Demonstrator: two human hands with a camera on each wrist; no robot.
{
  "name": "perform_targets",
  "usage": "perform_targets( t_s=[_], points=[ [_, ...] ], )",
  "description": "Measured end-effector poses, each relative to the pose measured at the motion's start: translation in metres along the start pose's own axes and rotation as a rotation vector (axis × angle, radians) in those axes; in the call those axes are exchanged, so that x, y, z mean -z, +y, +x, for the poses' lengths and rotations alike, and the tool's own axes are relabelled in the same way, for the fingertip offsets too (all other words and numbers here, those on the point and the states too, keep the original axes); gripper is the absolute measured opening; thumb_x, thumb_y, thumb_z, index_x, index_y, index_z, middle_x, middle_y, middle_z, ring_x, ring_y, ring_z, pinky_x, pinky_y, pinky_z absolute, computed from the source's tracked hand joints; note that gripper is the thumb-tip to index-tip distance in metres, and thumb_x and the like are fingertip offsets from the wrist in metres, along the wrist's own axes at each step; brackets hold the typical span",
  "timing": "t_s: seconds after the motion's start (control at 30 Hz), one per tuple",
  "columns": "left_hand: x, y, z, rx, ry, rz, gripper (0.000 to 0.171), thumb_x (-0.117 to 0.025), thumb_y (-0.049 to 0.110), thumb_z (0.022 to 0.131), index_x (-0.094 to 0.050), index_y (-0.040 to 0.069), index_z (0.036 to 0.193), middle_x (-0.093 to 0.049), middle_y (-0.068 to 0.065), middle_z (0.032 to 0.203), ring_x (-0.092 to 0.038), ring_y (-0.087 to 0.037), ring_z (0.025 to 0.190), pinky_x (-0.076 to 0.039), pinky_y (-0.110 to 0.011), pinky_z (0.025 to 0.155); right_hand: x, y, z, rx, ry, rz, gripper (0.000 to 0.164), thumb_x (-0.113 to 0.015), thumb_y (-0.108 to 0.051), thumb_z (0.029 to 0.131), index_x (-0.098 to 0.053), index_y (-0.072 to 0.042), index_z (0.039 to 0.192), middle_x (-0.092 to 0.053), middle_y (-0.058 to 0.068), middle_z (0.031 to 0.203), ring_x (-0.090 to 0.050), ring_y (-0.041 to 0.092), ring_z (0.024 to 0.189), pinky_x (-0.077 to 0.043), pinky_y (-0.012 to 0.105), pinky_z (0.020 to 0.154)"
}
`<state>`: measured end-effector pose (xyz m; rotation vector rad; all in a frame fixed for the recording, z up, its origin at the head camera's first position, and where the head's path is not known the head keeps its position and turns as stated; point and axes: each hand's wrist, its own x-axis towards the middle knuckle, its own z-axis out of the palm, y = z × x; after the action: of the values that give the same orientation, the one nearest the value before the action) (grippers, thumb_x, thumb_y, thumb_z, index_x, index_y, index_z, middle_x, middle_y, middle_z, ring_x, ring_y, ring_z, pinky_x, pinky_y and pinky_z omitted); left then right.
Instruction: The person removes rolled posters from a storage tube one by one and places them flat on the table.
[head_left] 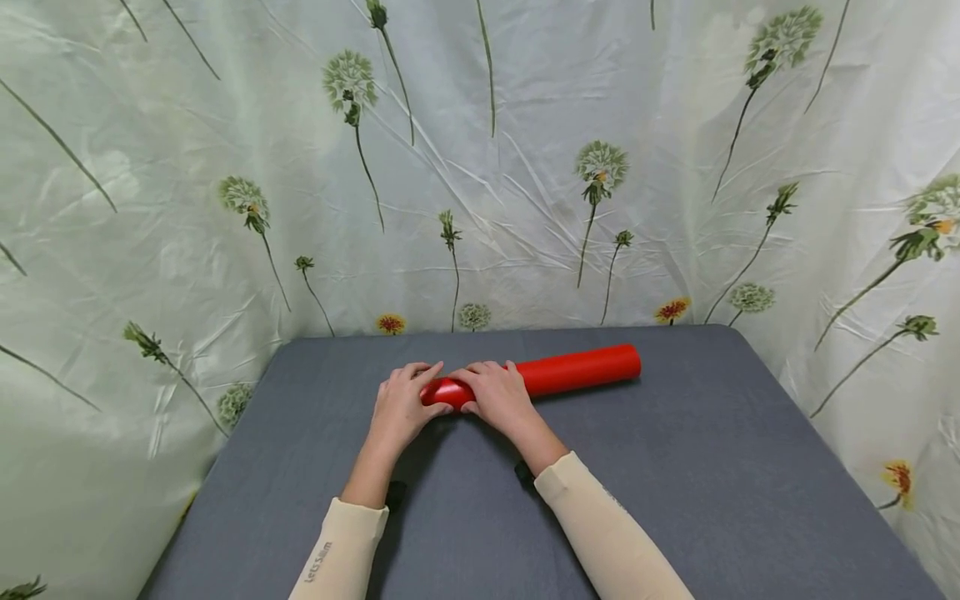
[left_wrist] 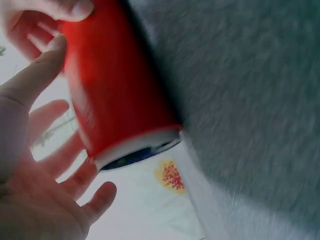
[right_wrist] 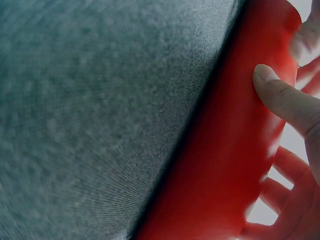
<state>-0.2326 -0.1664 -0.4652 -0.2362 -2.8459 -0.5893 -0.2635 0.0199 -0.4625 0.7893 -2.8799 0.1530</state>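
Observation:
A long, glossy red tube lies slantwise on the grey table, its right end farther back. In the left wrist view the tube ends in a pale rim around a dark hollow. My left hand is at that left end, fingers spread; its thumb tip overlaps the tube's side. Just right of it, my right hand holds the tube from above. In the right wrist view its thumb presses the near side of the tube, while the fingers lie along the far side.
The grey table extends around the tube on all sides. A pale curtain printed with dandelions hangs behind its back edge and along both sides. Light sleeves cover both forearms, and dark straps show under the wrists.

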Motion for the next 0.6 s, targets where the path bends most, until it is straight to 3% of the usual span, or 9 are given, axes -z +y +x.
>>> perform_targets(
  t_s=[0.13, 0.23, 0.37, 0.6],
  points=[
    [0.007, -0.006, -0.004, 0.072, 0.053, -0.037, 0.073, -0.09, 0.037, 0.085, -0.062, 0.02, 0.15, -0.063, -0.019, 0.131, -0.057, -0.038, 0.114, -0.047, -0.057, 0.097, 0.0, 0.0, 0.001, 0.012, 0.0, 0.008, 0.059, -0.082, -0.04, 0.093, -0.062, -0.035, 0.148, -0.069, 0.0, 0.144, -0.064, 0.025, 0.133, -0.045, 0.06, 0.115],
    [0.01, -0.013, -0.006, 0.129, 0.052, -0.032, 0.074, -0.088, 0.041, 0.087, -0.061, 0.02, 0.152, -0.062, -0.019, 0.122, -0.057, -0.035, 0.106, -0.047, -0.052, 0.089, 0.0, 0.001, 0.001, 0.011, 0.003, 0.013, 0.058, -0.082, -0.039, 0.092, -0.063, -0.034, 0.147, -0.069, 0.0, 0.144, -0.064, 0.024, 0.132, -0.045, 0.06, 0.115],
    [0.015, -0.026, -0.008, 0.194, -0.015, -0.039, 0.079, -0.086, 0.046, 0.088, -0.056, 0.018, 0.156, -0.066, -0.019, 0.114, -0.061, -0.033, 0.099, -0.049, -0.051, 0.087, 0.0, 0.001, 0.001, 0.009, -0.005, 0.02, 0.058, -0.082, -0.039, 0.093, -0.063, -0.034, 0.147, -0.068, 0.0, 0.144, -0.063, 0.024, 0.133, -0.045, 0.059, 0.115],
    [0.023, -0.045, -0.01, 0.261, -0.175, -0.212, 0.087, -0.087, 0.039, 0.088, -0.047, 0.015, 0.161, -0.076, -0.018, 0.115, -0.07, -0.031, 0.101, -0.056, -0.053, 0.093, -0.001, 0.002, 0.0, 0.012, -0.002, 0.025, 0.058, -0.082, -0.039, 0.093, -0.062, -0.035, 0.147, -0.068, -0.001, 0.144, -0.063, 0.023, 0.132, -0.046, 0.057, 0.113]
  ],
)
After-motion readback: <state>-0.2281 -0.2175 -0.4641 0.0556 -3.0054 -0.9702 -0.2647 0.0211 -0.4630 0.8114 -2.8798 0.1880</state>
